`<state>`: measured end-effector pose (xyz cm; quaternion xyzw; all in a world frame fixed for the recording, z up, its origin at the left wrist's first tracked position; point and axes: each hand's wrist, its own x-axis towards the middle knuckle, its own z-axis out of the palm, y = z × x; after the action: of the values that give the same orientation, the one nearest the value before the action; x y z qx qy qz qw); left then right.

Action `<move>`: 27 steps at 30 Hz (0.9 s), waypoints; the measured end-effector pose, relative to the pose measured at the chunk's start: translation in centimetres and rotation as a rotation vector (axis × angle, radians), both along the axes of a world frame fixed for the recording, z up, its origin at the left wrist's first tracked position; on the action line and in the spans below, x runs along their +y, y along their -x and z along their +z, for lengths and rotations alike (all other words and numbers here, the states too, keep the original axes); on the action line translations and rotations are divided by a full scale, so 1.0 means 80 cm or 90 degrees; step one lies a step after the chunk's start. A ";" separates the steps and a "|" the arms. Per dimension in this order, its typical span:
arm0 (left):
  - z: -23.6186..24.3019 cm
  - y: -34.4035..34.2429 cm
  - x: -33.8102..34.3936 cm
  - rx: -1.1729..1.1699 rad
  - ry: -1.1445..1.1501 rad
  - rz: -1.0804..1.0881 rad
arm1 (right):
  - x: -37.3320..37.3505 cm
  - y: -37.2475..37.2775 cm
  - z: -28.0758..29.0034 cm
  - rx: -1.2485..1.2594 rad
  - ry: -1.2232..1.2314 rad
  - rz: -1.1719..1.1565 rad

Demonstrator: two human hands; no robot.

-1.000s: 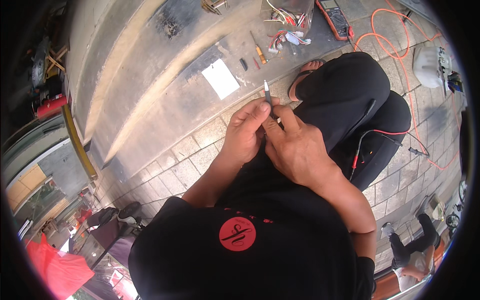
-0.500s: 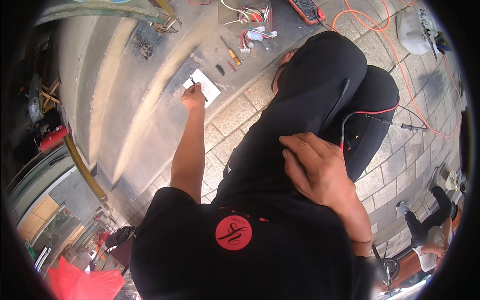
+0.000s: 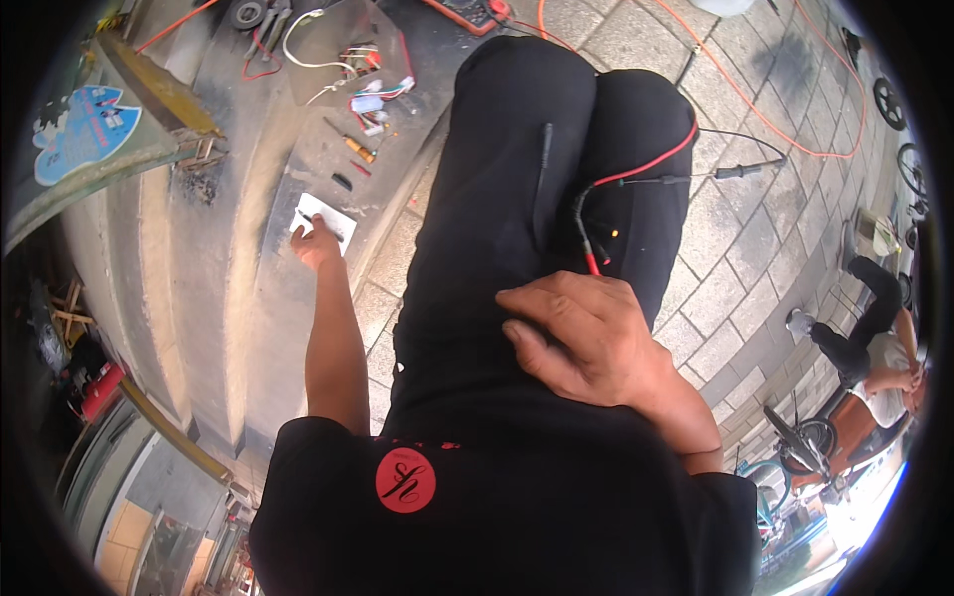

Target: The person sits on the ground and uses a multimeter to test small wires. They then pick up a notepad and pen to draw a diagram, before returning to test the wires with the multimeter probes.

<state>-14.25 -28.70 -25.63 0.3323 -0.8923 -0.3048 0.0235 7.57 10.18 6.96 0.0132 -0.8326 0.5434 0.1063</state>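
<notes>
My left hand point(image 3: 315, 248) is closed on a dark pen point(image 3: 335, 235), just over a white sheet of paper point(image 3: 346, 224) on the grey step. A small black piece point(image 3: 342, 182) lies on the step beyond the paper, near a screwdriver with a yellow-orange handle point(image 3: 359, 150). My right hand point(image 3: 586, 338) rests on my lap with the thumb apart from the fingers, and no object shows in it. Beside its knuckles ends a red-and-black test lead point(image 3: 644, 167) that lies across my thighs. Part of the lead's near end is hidden by the hand.
A clear bin of wires point(image 3: 397, 50) stands farther along the step, with white connectors point(image 3: 368, 103) beside it. A red multimeter point(image 3: 462, 12) sits at the far edge. An orange cord point(image 3: 735, 84) crosses the paving. Another person point(image 3: 879, 363) sits at the right.
The view has shifted, so the step and my legs appear farther left. My left hand stays on the pen at the paper; my right hand stays on my lap.
</notes>
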 end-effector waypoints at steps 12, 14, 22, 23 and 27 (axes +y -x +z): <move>0.181 -0.034 0.204 0.105 -0.481 -0.329 | 0.056 -0.056 -0.005 -0.072 -0.049 -0.330; 0.226 -0.040 0.233 0.110 -0.449 -0.411 | 0.061 -0.064 -0.007 -0.167 -0.051 -0.426; 0.337 -0.096 0.341 0.221 -0.331 -0.803 | 0.095 -0.055 -0.037 -0.288 0.252 -0.589; 0.345 -0.103 0.350 0.236 -0.310 -0.833 | 0.099 -0.052 -0.039 -0.292 0.267 -0.595; 0.360 -0.130 0.383 0.191 -0.350 -0.948 | 0.107 -0.038 -0.040 -0.307 0.325 -0.610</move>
<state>-3.86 1.91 3.15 -0.3997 -0.7600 -0.4903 -0.1489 10.61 18.78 3.72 -0.5139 -0.5896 0.6055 0.1471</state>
